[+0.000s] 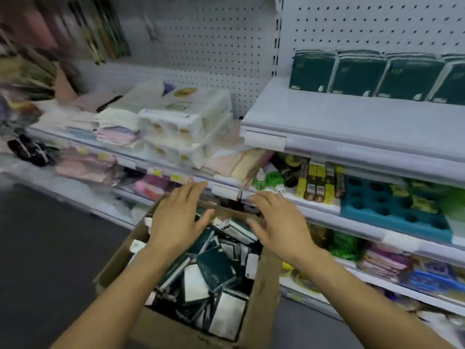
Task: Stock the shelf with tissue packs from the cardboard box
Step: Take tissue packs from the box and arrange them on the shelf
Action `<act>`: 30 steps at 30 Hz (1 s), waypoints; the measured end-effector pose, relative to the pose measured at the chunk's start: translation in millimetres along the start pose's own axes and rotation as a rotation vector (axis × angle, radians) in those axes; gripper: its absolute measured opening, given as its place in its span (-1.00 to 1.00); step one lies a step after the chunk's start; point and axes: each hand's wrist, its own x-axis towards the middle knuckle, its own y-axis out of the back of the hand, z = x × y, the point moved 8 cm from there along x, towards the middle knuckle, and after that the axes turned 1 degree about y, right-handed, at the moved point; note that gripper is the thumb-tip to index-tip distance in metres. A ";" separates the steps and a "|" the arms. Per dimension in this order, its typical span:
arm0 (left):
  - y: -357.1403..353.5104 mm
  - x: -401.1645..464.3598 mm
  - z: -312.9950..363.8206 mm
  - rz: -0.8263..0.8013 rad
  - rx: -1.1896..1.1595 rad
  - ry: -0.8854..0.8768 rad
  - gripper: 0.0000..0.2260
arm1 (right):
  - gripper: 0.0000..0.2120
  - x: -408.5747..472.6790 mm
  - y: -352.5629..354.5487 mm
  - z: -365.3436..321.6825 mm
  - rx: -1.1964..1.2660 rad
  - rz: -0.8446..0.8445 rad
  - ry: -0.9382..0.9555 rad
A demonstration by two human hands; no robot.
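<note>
Tissue packs [216,269] lie jumbled in the open box [171,331] near the bottom of the view, dark green faces and white faces at all angles. More packs stand upright in a row [377,76] at the far right of the upper shelf [352,117], whose front is bare. Both hands hover over the far end of the box with fingers spread and straight, holding nothing: the left hand [176,222] above the left side, the right hand [279,222] above the right. Judging by their look, the packs are light, soft and a little squashy, with a slick film wrap. A pack should be taken across its flat faces, thumb one side and fingers the other; several could be squeezed together between both hands.
</note>
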 end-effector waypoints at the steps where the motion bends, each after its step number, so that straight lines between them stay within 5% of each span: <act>1: -12.3 -9.4 -18.4 -0.057 -0.007 0.044 -0.46 | -0.57 -0.1 -23.6 -5.9 0.011 -0.091 -0.008; 7: -81.9 -53.9 -104.3 -0.280 -0.085 0.325 -0.43 | -0.55 -13.2 -128.7 -15.7 0.020 -0.553 -0.074; 12: -136.2 -80.7 -172.5 -0.165 -0.746 0.960 -0.58 | -0.53 -19.9 -195.6 0.2 0.180 -0.728 -0.224; 18: -188.7 -80.8 -195.1 -0.120 -1.154 1.474 -0.47 | -0.48 -21.8 -258.0 18.8 0.265 -0.810 -0.448; 24: -224.4 -65.6 -211.1 -0.184 -1.152 1.671 -0.26 | -0.32 -23.7 -302.9 35.2 0.344 -0.859 -0.638; 30: -223.6 -57.3 -211.7 -0.164 -1.158 1.622 -0.76 | -0.43 -16.9 -320.4 29.3 0.401 -0.792 -0.681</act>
